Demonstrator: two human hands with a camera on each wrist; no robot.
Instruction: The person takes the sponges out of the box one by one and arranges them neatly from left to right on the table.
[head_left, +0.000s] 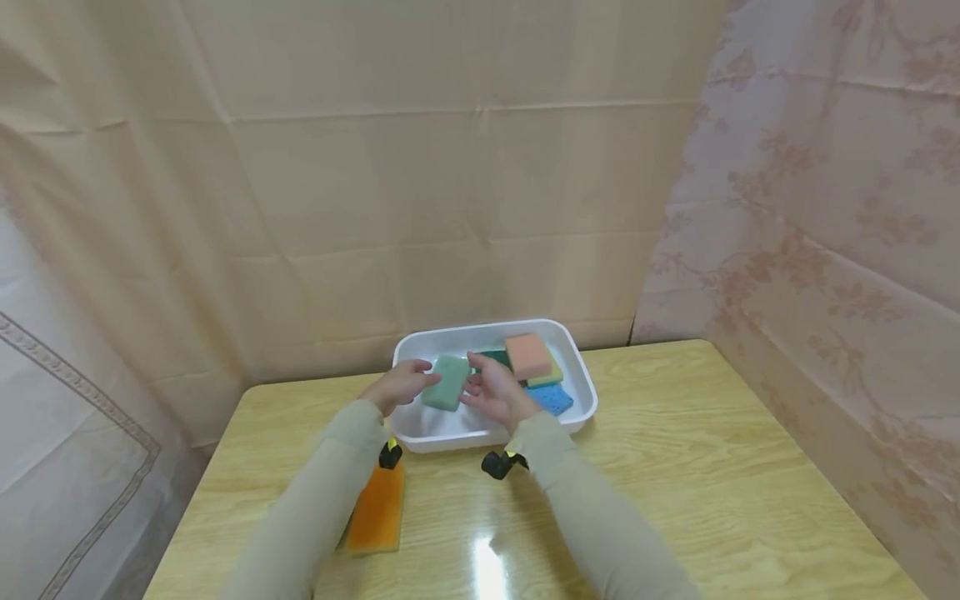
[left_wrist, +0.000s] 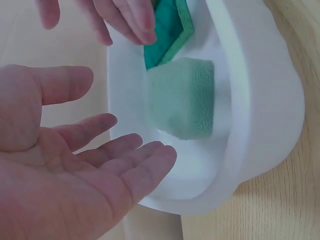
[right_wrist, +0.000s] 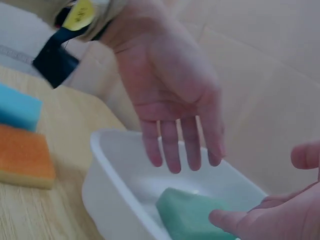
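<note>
A light green sponge (head_left: 447,382) lies on the left side of a white plastic basin (head_left: 442,440). Just left of and above this sponge, my left hand (head_left: 403,385) has its fingers spread loosely. On the other side, my right hand (head_left: 498,392) faces it with fingers relaxed. Nothing is held in either palm, as the left wrist view shows with the left hand (left_wrist: 95,155) apart from the green sponge (left_wrist: 182,97). Beyond the right hand, a pink sponge (head_left: 528,356), a blue sponge (head_left: 551,398), a yellow one (head_left: 553,373) and a dark green scouring pad (head_left: 495,357) sit in the basin.
An orange-topped sponge (head_left: 377,510) lies on the wooden table (head_left: 675,467) in front of the basin, partly behind the left forearm. Next to it, a blue sponge (right_wrist: 19,106) shows in the right wrist view. A beige curtain (head_left: 450,208) hangs behind the table.
</note>
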